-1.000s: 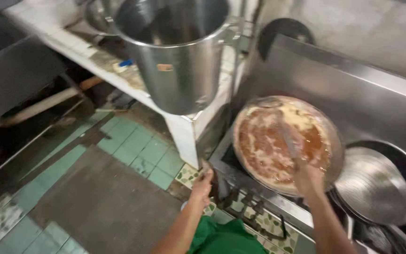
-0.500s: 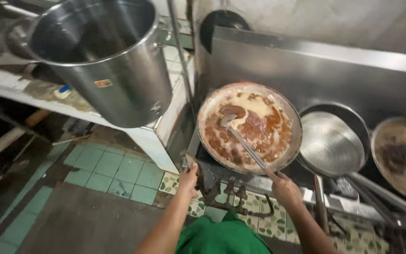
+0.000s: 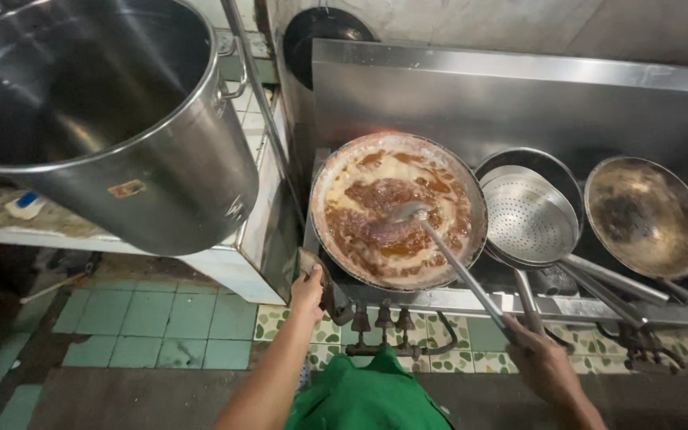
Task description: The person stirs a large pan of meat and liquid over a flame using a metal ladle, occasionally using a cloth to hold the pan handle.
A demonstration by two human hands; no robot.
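A wide wok (image 3: 398,209) sits on the steel stove, filled with brown sauce and a pale creamy rim. My right hand (image 3: 545,364) grips the long metal handle of a ladle (image 3: 447,253) whose bowl rests in the sauce near the wok's middle. At the wok's near left edge, my left hand (image 3: 307,289) holds the wok's handle with a cloth pad. A green garment (image 3: 368,394) shows below, between my arms.
A large steel stockpot (image 3: 113,127) stands on a tiled counter at the left. Right of the wok lie a perforated strainer (image 3: 531,219) in a dark pan and a second used wok (image 3: 646,215). Gas valves (image 3: 384,322) line the stove front. Green floor tiles (image 3: 149,326) lie below.
The view has swung right, bringing the stove to centre. My left hand has risen to the wok's edge, and the ladle bowl has shifted toward the wok's middle.
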